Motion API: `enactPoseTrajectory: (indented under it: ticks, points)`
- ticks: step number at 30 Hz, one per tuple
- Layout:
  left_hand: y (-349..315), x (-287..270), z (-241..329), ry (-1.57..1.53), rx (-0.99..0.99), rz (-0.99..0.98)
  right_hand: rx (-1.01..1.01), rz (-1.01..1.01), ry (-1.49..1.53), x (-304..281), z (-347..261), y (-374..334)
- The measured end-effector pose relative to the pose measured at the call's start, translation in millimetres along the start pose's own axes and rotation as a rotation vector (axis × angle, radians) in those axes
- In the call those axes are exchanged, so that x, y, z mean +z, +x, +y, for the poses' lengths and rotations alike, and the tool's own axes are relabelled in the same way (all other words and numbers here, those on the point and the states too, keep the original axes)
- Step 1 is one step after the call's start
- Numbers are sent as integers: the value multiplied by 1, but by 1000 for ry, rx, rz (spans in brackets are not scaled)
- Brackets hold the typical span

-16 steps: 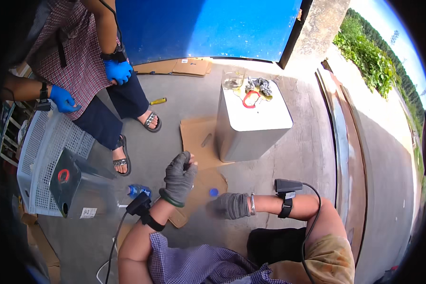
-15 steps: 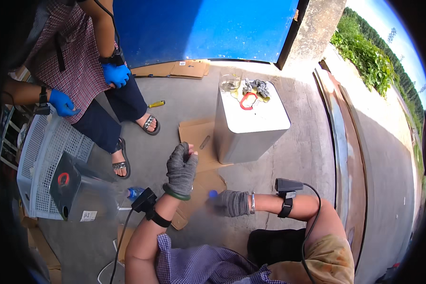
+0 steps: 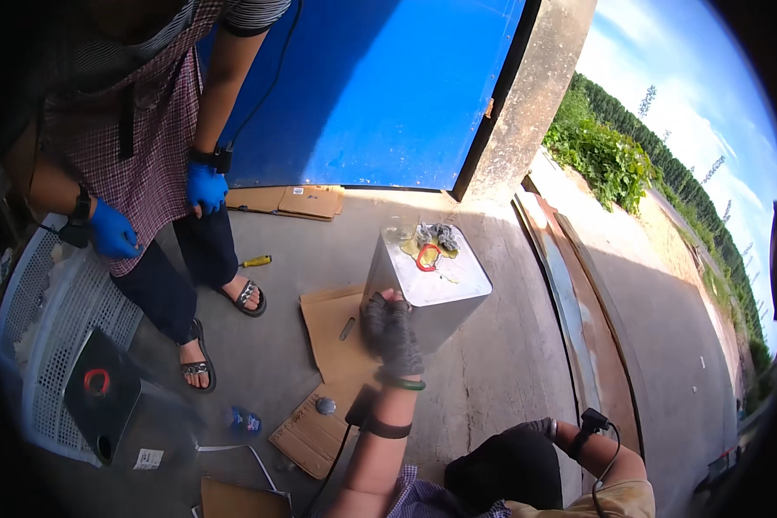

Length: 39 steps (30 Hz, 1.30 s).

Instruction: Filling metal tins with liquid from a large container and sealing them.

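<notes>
My left hand, in a grey knit glove with bare fingertips, is raised against the near left side of a tall silver metal tin. Its fingers are bent and blurred, and whether they touch the tin is unclear. On the tin's white top are a red ring-shaped handle, a crumpled grey cloth and a yellowish wet patch. A clear glass stands at its back left corner. My right hand, also gloved, lies flat over my dark-clad knee, partly hard to see.
A person in blue gloves stands at the left beside a white perforated basket and a second tin. Cardboard, a round grey disc, a blue-labelled bottle and a yellow-handled screwdriver lie on the floor.
My left hand has moved forward and right to the tin. My right hand has drawn back from the middle to my knee. The whole view has shifted.
</notes>
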State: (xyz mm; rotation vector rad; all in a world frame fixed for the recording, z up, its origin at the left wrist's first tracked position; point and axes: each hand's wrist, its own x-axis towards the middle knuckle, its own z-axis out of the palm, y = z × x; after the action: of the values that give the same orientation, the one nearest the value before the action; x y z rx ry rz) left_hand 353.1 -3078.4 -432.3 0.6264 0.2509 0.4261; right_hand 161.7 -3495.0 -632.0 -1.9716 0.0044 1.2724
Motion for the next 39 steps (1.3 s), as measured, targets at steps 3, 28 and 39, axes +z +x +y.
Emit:
enactPoseTrajectory:
  ticks: [3,28,39]
  points:
    - [9,1,25,-179,-6,10,198,102,-46,30,18,-16]
    - [68,-120,-1,122,28,292,-593,1097,-593,-185,-506,82]
    - [48,-195,-9,306,-7,369,-326,947,-917,-205,-548,144]
